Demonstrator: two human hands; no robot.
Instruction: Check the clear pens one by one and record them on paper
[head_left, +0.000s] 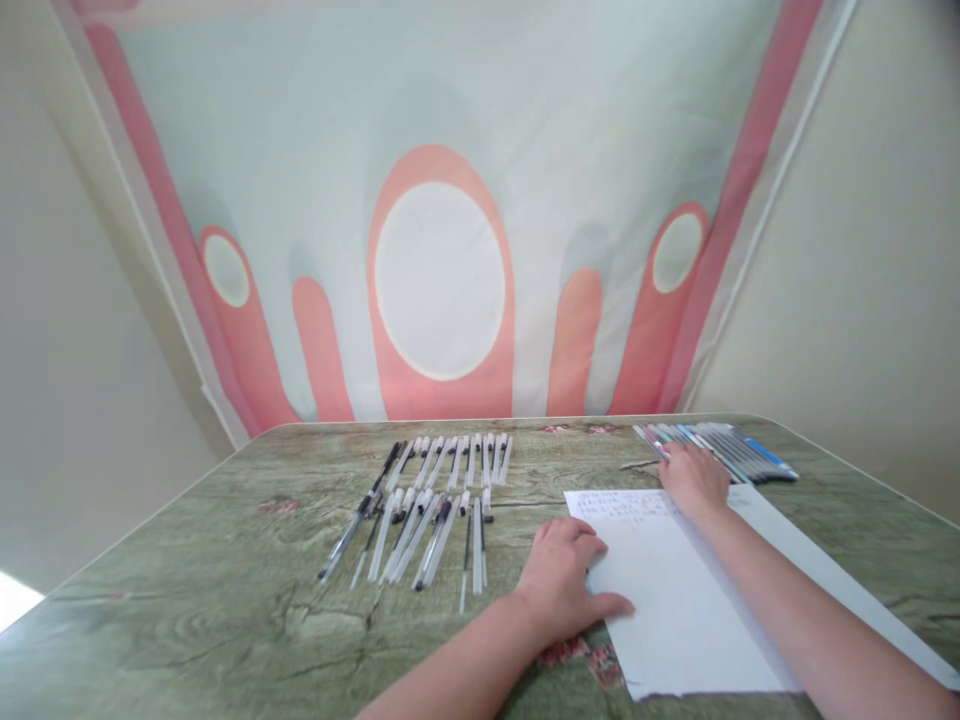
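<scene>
My left hand point(564, 582) lies at the left edge of a white sheet of paper point(697, 610), its thumb apart from the fingers and resting on the paper. A small bluish spot shows beneath that palm, too hidden to name. Beyond the paper's top edge, my right hand point(694, 482) reaches over a row of pens point(739, 450) with its fingers curled down. A thin dark stick point(639, 464) like a pen refill points left from near those fingertips; what the fingers grip is hidden. Lines of handwriting run along the top of the paper.
Left of the paper, clear pen barrels with caps lie in a back row point(454, 460) and a front row point(409, 535). Some dark refills and black-tipped pens lie among the front ones. All rest on a green wood-patterned table point(225, 600), before a patterned backdrop point(442, 280).
</scene>
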